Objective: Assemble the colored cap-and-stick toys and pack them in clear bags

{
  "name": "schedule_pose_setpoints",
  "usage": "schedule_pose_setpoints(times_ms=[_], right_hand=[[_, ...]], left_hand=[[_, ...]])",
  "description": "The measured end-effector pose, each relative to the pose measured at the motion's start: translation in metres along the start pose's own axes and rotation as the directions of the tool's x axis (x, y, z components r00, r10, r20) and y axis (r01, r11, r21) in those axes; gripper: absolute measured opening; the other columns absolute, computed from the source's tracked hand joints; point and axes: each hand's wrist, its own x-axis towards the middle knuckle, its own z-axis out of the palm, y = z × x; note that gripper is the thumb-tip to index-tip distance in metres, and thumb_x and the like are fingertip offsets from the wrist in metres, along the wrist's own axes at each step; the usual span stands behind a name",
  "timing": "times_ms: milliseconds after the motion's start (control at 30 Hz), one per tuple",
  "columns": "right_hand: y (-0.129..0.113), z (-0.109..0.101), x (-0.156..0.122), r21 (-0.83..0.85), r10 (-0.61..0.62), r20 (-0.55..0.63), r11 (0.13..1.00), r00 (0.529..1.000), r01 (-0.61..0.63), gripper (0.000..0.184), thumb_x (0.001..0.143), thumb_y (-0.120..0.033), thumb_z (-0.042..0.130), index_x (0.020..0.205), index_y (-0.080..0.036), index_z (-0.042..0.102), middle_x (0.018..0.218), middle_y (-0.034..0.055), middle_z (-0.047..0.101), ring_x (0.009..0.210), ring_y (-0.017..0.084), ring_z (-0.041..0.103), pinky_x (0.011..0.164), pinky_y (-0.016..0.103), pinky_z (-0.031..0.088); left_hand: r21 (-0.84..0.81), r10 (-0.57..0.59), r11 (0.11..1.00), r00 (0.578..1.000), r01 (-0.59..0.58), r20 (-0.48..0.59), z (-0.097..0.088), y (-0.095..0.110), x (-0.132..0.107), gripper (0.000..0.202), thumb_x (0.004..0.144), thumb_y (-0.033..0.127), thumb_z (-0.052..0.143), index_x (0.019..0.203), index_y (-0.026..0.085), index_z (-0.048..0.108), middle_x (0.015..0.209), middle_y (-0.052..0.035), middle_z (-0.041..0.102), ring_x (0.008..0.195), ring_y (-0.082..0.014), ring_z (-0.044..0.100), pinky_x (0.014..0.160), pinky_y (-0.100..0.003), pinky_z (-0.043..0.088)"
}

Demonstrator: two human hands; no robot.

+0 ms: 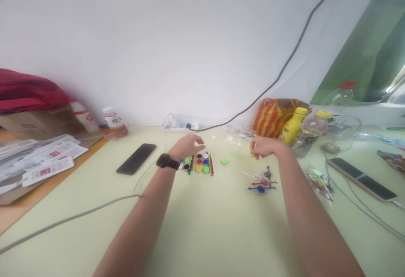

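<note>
My left hand, with a dark watch on its wrist, hovers just above a cluster of small coloured round pieces and thin sticks on the pale yellow-green table; its fingers are loosely curled and hold nothing that I can see. My right hand is closed in a pinch on a small yellow piece with a thin green stick pointing left. A lone green round piece lies between the hands. Assembled blue and red stick pieces lie in front of my right hand.
A black phone lies left of my left arm, a cable trailing across the table. A power strip sits at the wall. Bottles, a striped bag and a second phone stand right; papers left.
</note>
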Motion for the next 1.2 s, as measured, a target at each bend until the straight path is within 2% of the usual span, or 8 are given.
schedule_pose_setpoints(times_ms=[67, 167, 267, 500, 767, 967, 1200], right_hand=[[-0.002, 0.000, 0.000, 0.004, -0.011, -0.036, 1.000, 0.999, 0.011, 0.003, 0.078, -0.018, 0.063, 0.080, -0.019, 0.062, 0.082, 0.0035, 0.075, 0.070, 0.016, 0.063, 0.055, 0.025, 0.039], [-0.005, 0.000, 0.000, 0.011, -0.036, -0.082, 0.999, 0.996, 0.037, 0.003, 0.082, -0.018, 0.059, 0.084, -0.019, 0.062, 0.084, 0.0031, 0.074, 0.079, 0.018, 0.064, 0.059, 0.025, 0.040], [-0.007, 0.000, -0.001, 0.018, -0.056, -0.103, 0.998, 0.993, 0.059, 0.004, 0.082, -0.019, 0.060, 0.086, -0.020, 0.061, 0.086, 0.0027, 0.074, 0.085, 0.019, 0.065, 0.064, 0.025, 0.041], [-0.011, 0.000, -0.005, 0.020, -0.062, -0.081, 0.998, 0.995, 0.063, 0.006, 0.083, -0.019, 0.059, 0.089, -0.021, 0.060, 0.089, 0.0030, 0.075, 0.088, 0.020, 0.066, 0.065, 0.026, 0.040], [-0.013, 0.000, -0.008, 0.013, -0.069, -0.062, 0.997, 0.996, 0.070, 0.007, 0.082, -0.018, 0.058, 0.089, -0.021, 0.059, 0.089, 0.0033, 0.075, 0.087, 0.020, 0.066, 0.064, 0.026, 0.039], [-0.013, 0.000, -0.008, 0.001, -0.074, -0.050, 0.997, 0.996, 0.075, 0.009, 0.082, -0.019, 0.059, 0.091, -0.022, 0.060, 0.087, 0.0026, 0.075, 0.087, 0.020, 0.066, 0.064, 0.025, 0.039], [-0.011, 0.001, -0.006, -0.001, -0.087, -0.021, 0.996, 0.996, 0.087, 0.008, 0.083, -0.020, 0.061, 0.091, -0.022, 0.061, 0.085, 0.0028, 0.074, 0.081, 0.019, 0.066, 0.062, 0.025, 0.040]], left_hand=[[0.010, -0.117, 0.993, 0.991, 0.116, 0.066, -0.007, -0.014, -0.001, 0.036, 0.084, 0.051, 0.061, 0.101, 0.023, 0.077, 0.113, -0.0064, 0.075, 0.087, -0.0223, 0.072, 0.073, -0.028, 0.054], [0.028, -0.175, 0.985, 0.979, 0.173, 0.108, -0.014, -0.031, -0.004, 0.032, 0.081, 0.046, 0.063, 0.094, 0.022, 0.078, 0.104, -0.0072, 0.077, 0.084, -0.0225, 0.073, 0.071, -0.027, 0.054], [0.048, -0.210, 0.978, 0.968, 0.205, 0.134, -0.017, -0.039, -0.007, 0.031, 0.079, 0.045, 0.065, 0.093, 0.022, 0.078, 0.103, -0.0075, 0.078, 0.089, -0.0237, 0.072, 0.072, -0.027, 0.054], [0.072, -0.268, 0.963, 0.928, 0.258, 0.258, -0.021, -0.036, -0.012, 0.028, 0.072, 0.044, 0.071, 0.087, 0.023, 0.080, 0.095, -0.0061, 0.078, 0.087, -0.0239, 0.071, 0.070, -0.026, 0.053], [-0.005, -0.348, 0.927, 0.866, 0.375, 0.358, -0.018, -0.039, -0.012, 0.046, 0.072, 0.056, 0.070, 0.102, 0.021, 0.075, 0.107, -0.0099, 0.076, 0.079, -0.0217, 0.072, 0.058, -0.023, 0.057], [-0.099, -0.406, 0.866, 0.804, 0.491, 0.435, -0.019, -0.040, -0.013, 0.054, 0.064, 0.058, 0.076, 0.103, 0.021, 0.073, 0.122, -0.0133, 0.070, 0.094, -0.0274, 0.072, 0.061, -0.026, 0.060], [-0.145, -0.407, 0.823, 0.749, 0.549, 0.523, -0.016, -0.038, -0.013, 0.057, 0.064, 0.057, 0.079, 0.107, 0.020, 0.069, 0.114, -0.0136, 0.072, 0.089, -0.0271, 0.073, 0.065, -0.030, 0.062]])
